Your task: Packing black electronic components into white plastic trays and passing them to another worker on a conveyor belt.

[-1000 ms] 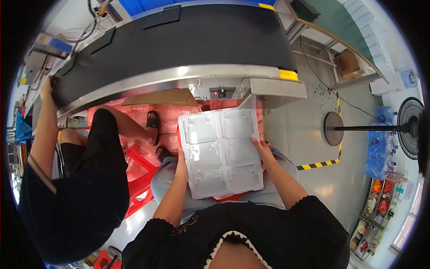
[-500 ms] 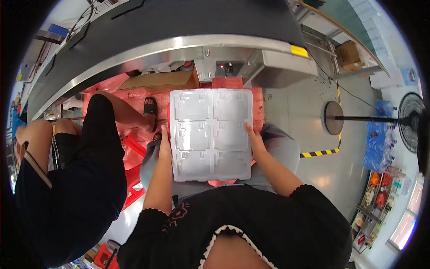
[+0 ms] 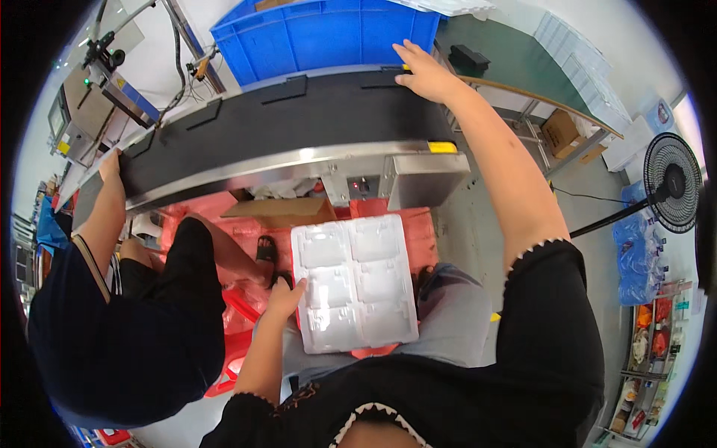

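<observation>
**One tray on lap, one hand out on belt**

One white moulded plastic tray [image 3: 355, 282], six glossy pockets, flat on lap. Left hand [image 3: 286, 296] grips its left edge, fingers curled. Right hand [image 3: 420, 73] open, empty, on black conveyor belt [image 3: 299, 123]. One blue crate [image 3: 321, 33] behind.

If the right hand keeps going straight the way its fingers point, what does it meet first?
The right hand rests at the far edge of the black conveyor belt, fingers pointing up-left. Straight on, it would likely meet the blue plastic crate behind the belt, though depth is unclear.
</observation>
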